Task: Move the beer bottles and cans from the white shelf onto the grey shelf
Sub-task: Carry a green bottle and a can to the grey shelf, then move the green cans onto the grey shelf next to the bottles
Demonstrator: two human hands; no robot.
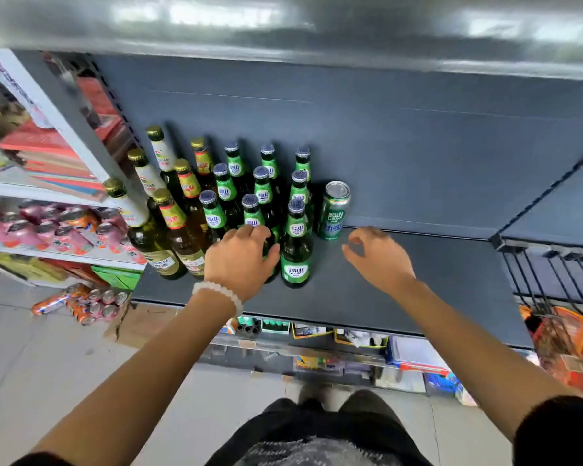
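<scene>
Several green beer bottles stand in rows on the grey shelf, with several gold-capped bottles to their left. A green beer can stands upright just right of the rows. My left hand grips a green bottle in the front row, fingers curled round its body. My right hand hovers over the shelf a little right of the can, fingers loosely curled and holding nothing.
The white shelf at the left holds pink cans and red boxes. More cans lie on the floor beside a cardboard box. A wire basket rack stands at the right. Small goods fill the shelf below.
</scene>
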